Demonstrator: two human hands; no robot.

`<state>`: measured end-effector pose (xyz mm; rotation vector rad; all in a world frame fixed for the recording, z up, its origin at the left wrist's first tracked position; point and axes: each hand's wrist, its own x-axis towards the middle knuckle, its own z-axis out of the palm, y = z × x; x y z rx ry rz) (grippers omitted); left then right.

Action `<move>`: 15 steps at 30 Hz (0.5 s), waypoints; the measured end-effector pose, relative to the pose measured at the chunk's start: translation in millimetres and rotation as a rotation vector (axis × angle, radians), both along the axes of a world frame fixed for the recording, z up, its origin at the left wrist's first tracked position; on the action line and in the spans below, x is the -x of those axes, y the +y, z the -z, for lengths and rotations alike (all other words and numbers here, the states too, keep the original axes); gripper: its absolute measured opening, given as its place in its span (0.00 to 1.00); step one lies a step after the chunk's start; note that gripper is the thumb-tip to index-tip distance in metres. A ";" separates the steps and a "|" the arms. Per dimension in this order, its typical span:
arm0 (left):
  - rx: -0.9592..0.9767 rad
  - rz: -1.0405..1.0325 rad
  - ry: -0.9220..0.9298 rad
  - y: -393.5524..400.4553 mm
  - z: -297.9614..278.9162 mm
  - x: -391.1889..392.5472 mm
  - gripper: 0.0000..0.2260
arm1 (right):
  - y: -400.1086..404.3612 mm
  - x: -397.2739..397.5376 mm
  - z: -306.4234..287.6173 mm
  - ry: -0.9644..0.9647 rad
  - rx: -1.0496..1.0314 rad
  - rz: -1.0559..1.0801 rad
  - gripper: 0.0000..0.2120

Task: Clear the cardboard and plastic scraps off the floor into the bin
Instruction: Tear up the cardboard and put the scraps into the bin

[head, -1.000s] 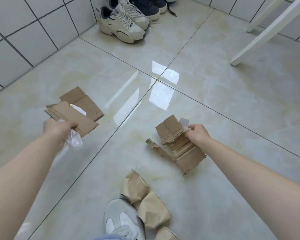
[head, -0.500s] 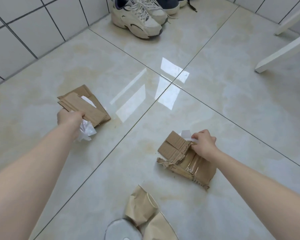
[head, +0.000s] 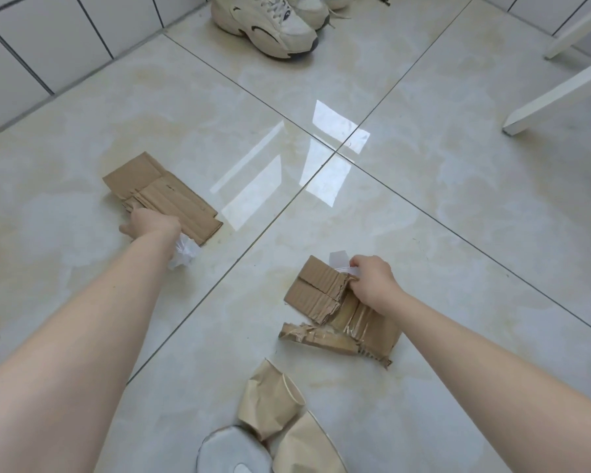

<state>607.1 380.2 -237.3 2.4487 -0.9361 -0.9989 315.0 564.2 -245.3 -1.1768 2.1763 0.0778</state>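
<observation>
The person is at the picking-up step, and no bin shows anywhere in the view. The left hand [head: 151, 222] reaches down to a flat pile of brown cardboard [head: 164, 194] lying on the floor toward the tiled wall. Its fingers curl round the near edge of that pile, and a crumpled bit of clear plastic [head: 184, 255] sticks out under the wrist, so it looks like that hand holds both. The right hand [head: 372, 280] grips a second pile, the torn cardboard [head: 338, 312] with shiny tape on it, near the middle of the floor. Its fingers are closed on the top edge, along with a small white scrap [head: 338, 259]. Closer to the person's feet lie squashed paper cups [head: 280, 404], not yet picked up. Next, it seems both hands need to lift their piles without letting loose bits slide out, then carry them to the bin, wherever it is. The cups would still need another trip. White sneakers [head: 270, 25] sit by the far wall, and a white furniture leg [head: 556, 93] stands at the right side. No words or labels can be read on anything; the shoes show dark swoosh-like marks, but no name is clear.
</observation>
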 end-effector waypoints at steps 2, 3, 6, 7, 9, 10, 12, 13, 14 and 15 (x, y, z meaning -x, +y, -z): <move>-0.008 0.013 0.021 5.7 4.3 -6.4 0.26 | -0.4 1.5 -2.0 -0.010 0.015 -0.001 0.13; -0.017 0.025 0.036 9.0 6.3 -11.1 0.25 | -0.2 1.4 -4.4 -0.021 0.023 -0.007 0.12; -0.034 0.009 0.116 23.6 10.0 -28.0 0.25 | 1.3 3.1 -12.4 -0.110 0.025 -0.002 0.08; -0.045 -0.008 0.153 28.7 13.4 -36.7 0.25 | 1.9 5.8 -15.8 -0.150 0.019 0.004 0.07; -0.064 -0.030 0.227 39.8 27.0 -56.2 0.27 | 5.1 14.1 -23.3 -0.230 0.002 -0.013 0.06; -0.071 -0.040 0.248 47.0 27.3 -62.2 0.28 | 7.8 19.3 -26.0 -0.290 -0.009 -0.019 0.07; -0.075 -0.044 0.247 65.6 6.8 -63.0 0.25 | 17.3 28.5 -34.8 -0.418 -0.017 -0.006 0.10; -0.078 -0.035 0.233 73.5 -4.9 -62.1 0.23 | 24.1 33.2 -39.7 -0.470 -0.002 0.012 0.11; -0.080 -0.026 0.235 80.5 -15.4 -60.8 0.21 | 31.4 37.2 -45.6 -0.518 0.021 0.045 0.12; -0.070 -0.023 0.254 85.9 -21.7 -60.1 0.21 | 39.1 41.8 -51.2 -0.568 0.042 0.098 0.13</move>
